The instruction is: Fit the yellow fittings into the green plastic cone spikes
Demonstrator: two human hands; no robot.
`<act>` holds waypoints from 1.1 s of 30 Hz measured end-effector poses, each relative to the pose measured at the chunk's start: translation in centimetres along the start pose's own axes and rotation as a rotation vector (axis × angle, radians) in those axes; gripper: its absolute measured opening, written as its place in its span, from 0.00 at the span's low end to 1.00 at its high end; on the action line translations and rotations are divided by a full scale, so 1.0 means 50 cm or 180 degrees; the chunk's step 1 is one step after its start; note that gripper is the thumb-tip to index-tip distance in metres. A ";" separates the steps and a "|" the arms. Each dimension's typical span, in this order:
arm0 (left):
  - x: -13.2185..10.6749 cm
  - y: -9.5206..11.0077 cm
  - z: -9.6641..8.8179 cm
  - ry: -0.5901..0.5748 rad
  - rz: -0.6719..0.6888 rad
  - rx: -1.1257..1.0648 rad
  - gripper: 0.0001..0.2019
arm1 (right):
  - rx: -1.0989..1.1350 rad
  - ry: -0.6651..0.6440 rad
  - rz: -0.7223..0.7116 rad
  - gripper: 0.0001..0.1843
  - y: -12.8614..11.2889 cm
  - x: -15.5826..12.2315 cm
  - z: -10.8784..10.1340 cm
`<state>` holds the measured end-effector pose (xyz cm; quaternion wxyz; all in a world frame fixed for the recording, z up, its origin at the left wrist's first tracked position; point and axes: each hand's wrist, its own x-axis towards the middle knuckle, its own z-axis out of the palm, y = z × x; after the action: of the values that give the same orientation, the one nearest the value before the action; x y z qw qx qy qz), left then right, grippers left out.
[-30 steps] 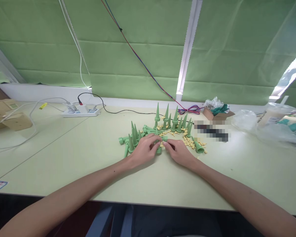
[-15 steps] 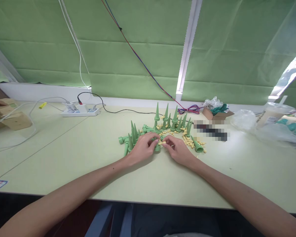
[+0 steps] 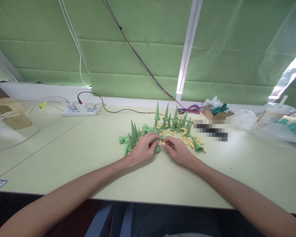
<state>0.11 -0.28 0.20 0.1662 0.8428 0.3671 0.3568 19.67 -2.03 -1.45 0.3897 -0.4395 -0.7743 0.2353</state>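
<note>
My left hand (image 3: 146, 145) and my right hand (image 3: 177, 148) meet over the table, fingertips pinched around a small yellow plastic piece (image 3: 160, 143). Both hands appear closed on it, though part of it is hidden by the fingers. Just below it a green plastic part (image 3: 158, 149) shows between the hands. Green plastic spikes (image 3: 175, 118) stand upright behind my hands, and more green spikes (image 3: 133, 133) stand and lie beside my left hand. Loose small yellow pieces (image 3: 191, 142) are scattered beyond my right hand, near a green cone (image 3: 198, 146) lying on its side.
A white power strip (image 3: 81, 112) with plugs and cables lies at the back left, near brown paper packaging (image 3: 18, 120). Toward the back right are a small cardboard box (image 3: 218, 114), a bundle of wires (image 3: 192, 109), and a drink cup (image 3: 266, 115) among plastic bags.
My hands stay nearly in place, while the yellow piece between the fingertips has shifted slightly. At the far left, a hand over the packaging has gone out of view.
</note>
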 end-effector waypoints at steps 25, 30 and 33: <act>-0.003 -0.004 0.004 0.0083 0.0168 0.0128 0.10 | -0.0136 0.0002 0.0010 0.05 -0.010 -0.003 0.000; -0.002 -0.001 0.003 0.0011 0.0180 0.0073 0.10 | -0.0225 -0.0028 0.0016 0.09 -0.010 -0.003 0.000; -0.003 -0.001 0.002 -0.0056 0.0204 0.0057 0.10 | -0.0295 -0.0007 -0.0008 0.17 -0.006 -0.001 0.002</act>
<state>0.09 -0.37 0.05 0.1504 0.8587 0.3416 0.3512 19.46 -2.24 -1.31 0.3684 -0.4559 -0.7854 0.1992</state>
